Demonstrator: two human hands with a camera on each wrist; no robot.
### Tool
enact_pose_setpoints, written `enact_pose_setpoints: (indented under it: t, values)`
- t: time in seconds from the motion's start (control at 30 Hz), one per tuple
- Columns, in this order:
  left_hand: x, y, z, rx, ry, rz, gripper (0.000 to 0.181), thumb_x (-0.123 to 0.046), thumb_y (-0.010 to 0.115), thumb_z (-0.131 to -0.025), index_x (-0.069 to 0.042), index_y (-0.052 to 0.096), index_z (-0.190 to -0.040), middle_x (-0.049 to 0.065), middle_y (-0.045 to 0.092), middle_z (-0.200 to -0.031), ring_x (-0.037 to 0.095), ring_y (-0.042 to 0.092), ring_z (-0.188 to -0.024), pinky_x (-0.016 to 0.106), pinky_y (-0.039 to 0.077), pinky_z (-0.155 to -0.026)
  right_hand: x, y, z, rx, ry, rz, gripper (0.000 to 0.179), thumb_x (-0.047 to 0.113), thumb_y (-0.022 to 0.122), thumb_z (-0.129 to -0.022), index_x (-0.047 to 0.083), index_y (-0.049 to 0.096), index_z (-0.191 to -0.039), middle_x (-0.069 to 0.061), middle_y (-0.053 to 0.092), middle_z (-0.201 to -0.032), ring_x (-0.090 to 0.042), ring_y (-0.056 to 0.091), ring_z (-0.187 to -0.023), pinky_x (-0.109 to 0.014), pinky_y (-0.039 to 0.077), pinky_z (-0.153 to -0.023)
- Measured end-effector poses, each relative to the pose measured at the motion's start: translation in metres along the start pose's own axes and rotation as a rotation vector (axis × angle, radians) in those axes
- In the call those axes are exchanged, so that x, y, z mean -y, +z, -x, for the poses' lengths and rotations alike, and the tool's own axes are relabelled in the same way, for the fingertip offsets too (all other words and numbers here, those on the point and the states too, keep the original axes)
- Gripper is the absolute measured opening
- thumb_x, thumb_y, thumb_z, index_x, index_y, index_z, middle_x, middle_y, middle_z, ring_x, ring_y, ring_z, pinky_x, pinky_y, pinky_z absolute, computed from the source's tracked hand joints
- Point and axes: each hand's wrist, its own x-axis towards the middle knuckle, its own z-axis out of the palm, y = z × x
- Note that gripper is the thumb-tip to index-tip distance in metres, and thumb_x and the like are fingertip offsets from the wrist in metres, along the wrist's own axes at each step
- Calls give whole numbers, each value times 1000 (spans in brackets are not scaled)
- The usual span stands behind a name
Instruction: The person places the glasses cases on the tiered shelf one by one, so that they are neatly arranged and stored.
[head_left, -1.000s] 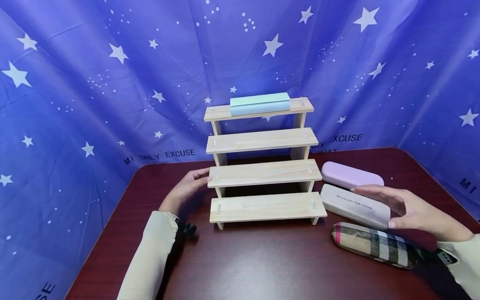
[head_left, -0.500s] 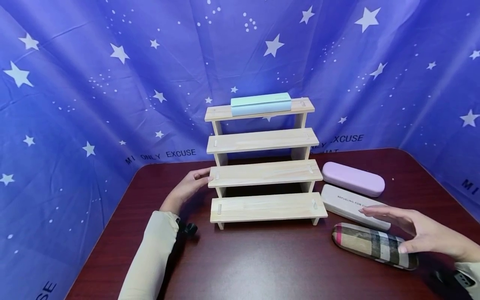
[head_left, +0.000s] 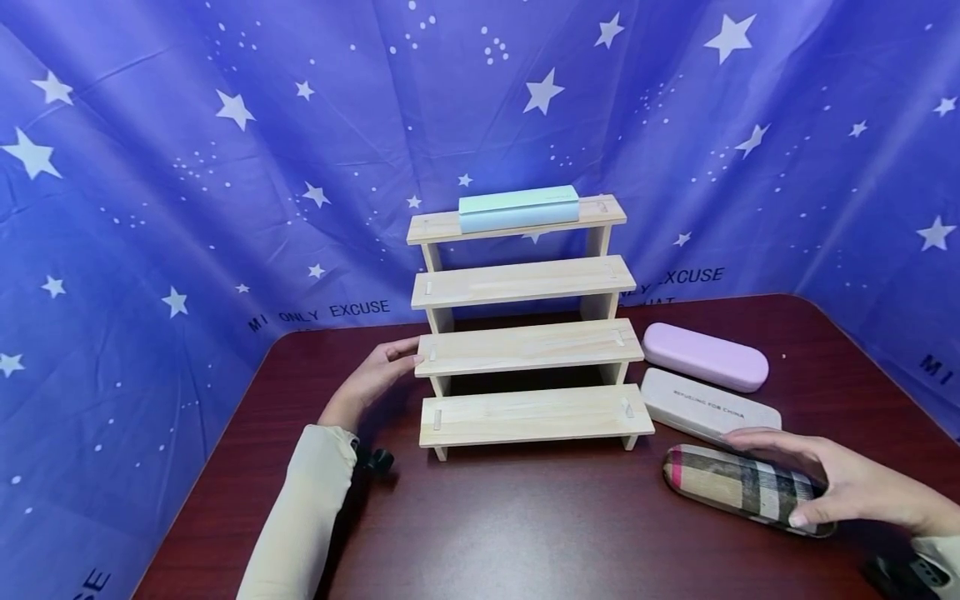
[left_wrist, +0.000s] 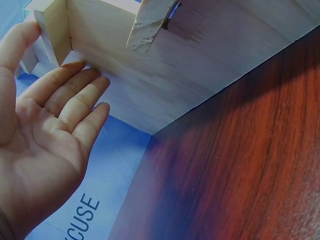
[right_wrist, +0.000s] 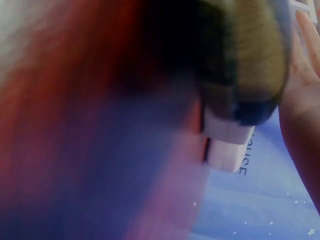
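A four-tier wooden display rack stands on the dark red table. My left hand holds the left end of its second tier from the bottom. In the left wrist view, that hand's thumb rests against the board's end, with the other fingers stretched beneath beside the side panel. My right hand arches over the right end of a plaid glasses case, thumb at its near side and fingers at its far side. The blurred right wrist view shows the case beside the palm.
A white glasses case with printed lettering and a lilac glasses case lie right of the rack, behind the plaid one. A pale mint-blue case lies on the top tier. A blue star-patterned curtain hangs behind the table.
My right hand has moved toward me from over the white and lilac cases, lowering over the plaid case. The left hand stays at the rack.
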Motion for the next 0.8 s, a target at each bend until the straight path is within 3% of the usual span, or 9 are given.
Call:
enact_pose_setpoints:
  t: [0.33,0.53,0.6,0.8]
  values:
    - [-2,2,0,2,-10,14,52,-4,52,-91,12,37,-138,23,54,-128,5,60,-97,30,45,-93,-3,7,8,-44,88,138,78,6,76,-65,-3,44,-136,-10,51,-136,-5,44,-123,-11,34,-90]
    - [-3,3,1,4,-22,4,52,-6,53,-92,11,37,-139,16,56,-125,4,58,-98,29,44,-93,-1,12,9,-35,89,247,89,10,81,-60,-2,41,-139,-6,45,-140,-1,36,-127,-9,27,-92]
    - [-2,2,1,2,-24,11,52,-6,53,-92,10,37,-139,14,57,-124,5,59,-98,30,45,-93,1,14,10,-16,124,259,91,13,83,-60,0,40,-140,-3,42,-143,1,33,-128,-8,26,-92]
    - [-2,2,1,-2,-25,11,51,-5,53,-92,10,38,-139,18,56,-126,5,59,-97,29,45,-92,1,15,12,12,193,305,93,14,83,-61,4,38,-142,6,41,-142,4,38,-118,-15,39,-80]
